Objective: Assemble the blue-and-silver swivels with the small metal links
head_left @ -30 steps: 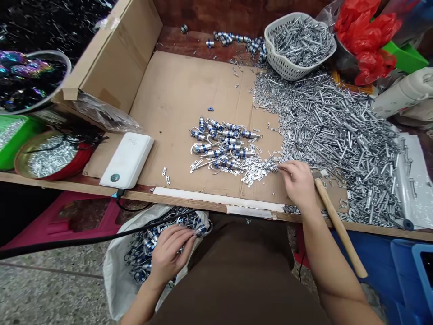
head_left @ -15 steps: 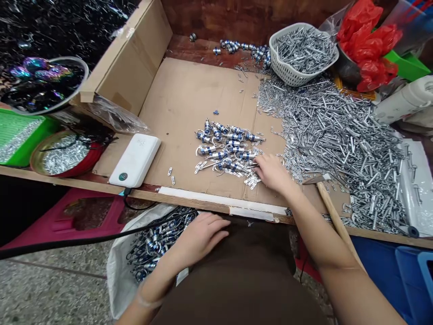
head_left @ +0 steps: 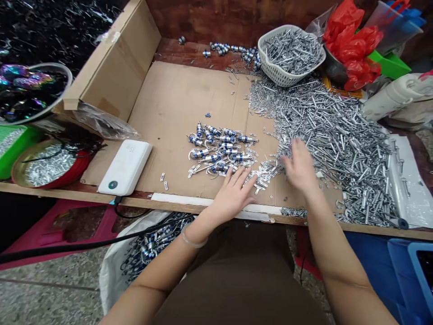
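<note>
Left hand (head_left: 233, 194) over the cardboard (head_left: 176, 108), fingers spread, just beside the loose metal links (head_left: 265, 175) — blue-banded clips (head_left: 219, 146) lie farther off — right hand (head_left: 299, 169) at the silver rods (head_left: 334, 135), fingers too blurred to tell!

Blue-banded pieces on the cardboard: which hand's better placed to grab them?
Left, likely. The left hand is open at the near edge of the blue-banded pieces, fingertips almost reaching them. The right hand is farther off, beyond the loose metal strips, at the edge of the silver pile.
</note>
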Demonstrator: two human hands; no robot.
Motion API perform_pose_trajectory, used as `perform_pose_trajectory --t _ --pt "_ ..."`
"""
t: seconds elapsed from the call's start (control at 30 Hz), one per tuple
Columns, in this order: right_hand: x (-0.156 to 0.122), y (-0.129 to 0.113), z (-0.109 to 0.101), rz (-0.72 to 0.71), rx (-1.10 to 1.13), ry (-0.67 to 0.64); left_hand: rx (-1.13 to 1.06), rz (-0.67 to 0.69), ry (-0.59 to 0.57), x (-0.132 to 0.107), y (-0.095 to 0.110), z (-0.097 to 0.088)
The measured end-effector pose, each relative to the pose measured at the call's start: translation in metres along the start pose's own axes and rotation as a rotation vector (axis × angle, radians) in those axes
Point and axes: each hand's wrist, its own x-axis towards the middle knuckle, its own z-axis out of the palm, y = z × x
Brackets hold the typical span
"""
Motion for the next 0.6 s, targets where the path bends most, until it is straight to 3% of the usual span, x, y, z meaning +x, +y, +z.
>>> perform_pose_trajectory --t 0.07,0.17,0.37,0.47,0.6 --pt "-0.005 -0.021 0.020 -0.133 0.007 -0.198 0.082 -0.018 -0.096 0.010 0.000 0.008" --pt "-0.024 -0.036 0.035 -0.204 0.017 -0.311 0.124 0.005 -0.172 0.012 -0.001 0.013" --pt "-0.063 -0.025 0.011 -0.279 0.256 -0.456 0.090 0.135 -0.166 -0.001 0.001 0.013" --pt "-0.049 -0.021 -0.003 -0.260 0.417 -0.364 0.045 0.168 -0.077 -0.004 0.000 0.014" --pt "0.002 -0.031 0.002 -0.099 0.428 -0.100 -0.055 0.140 0.223 -0.007 -0.002 0.011"
